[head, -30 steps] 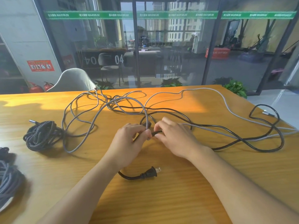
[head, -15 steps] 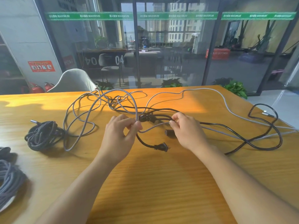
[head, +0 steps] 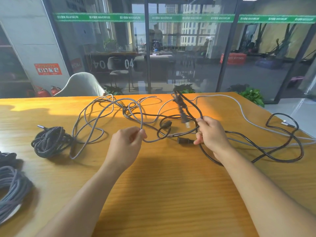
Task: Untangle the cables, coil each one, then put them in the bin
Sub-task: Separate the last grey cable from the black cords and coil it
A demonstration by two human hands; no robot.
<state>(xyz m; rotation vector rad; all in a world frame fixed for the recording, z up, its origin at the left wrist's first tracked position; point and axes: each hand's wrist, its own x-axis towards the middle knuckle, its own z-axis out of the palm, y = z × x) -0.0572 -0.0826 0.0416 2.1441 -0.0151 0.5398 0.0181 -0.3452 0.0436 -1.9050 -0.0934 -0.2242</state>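
Left hand [head: 126, 144] is raised just above the tabletop [head: 162, 194], near its middle; its grip is clamped on the grey braided cable [head: 95, 117], thumb and forefinger pinching one strand where it drops from a tall loop; from the pinch the strand sags toward the right hand and runs on across the wood.

Right hand [head: 211, 135] sits a little to the right of the left, also lifted; its grip is curled round the black power cable [head: 280, 156], upper fingers pinching a raised loop of it; the two-pin plug [head: 185, 119] dangles from that loop just beside the thumb (blurred, so detail of the prongs is poor); the lower fingers touch or nearly touch a black barrel connector [head: 185, 140] lying on the wood, contact cannot be told.

The grey braided cable sprawls in several overlapping loops from the middle toward the far edge and left half of the tabletop; the black power cable crosses it near the far edge and then trails in wide curves toward the right edge; a light grey cable [head: 239, 106] arcs along the far right corner, its metal connector [head: 285, 123] lying near the right edge; the three remain intertwined.

A coiled black braided bundle [head: 47, 142] rests near the left edge, touching the outermost grey loop; a coiled grey bundle [head: 12, 190] lies at the near left corner, partly cut off by the frame (what it rests in cannot be told).
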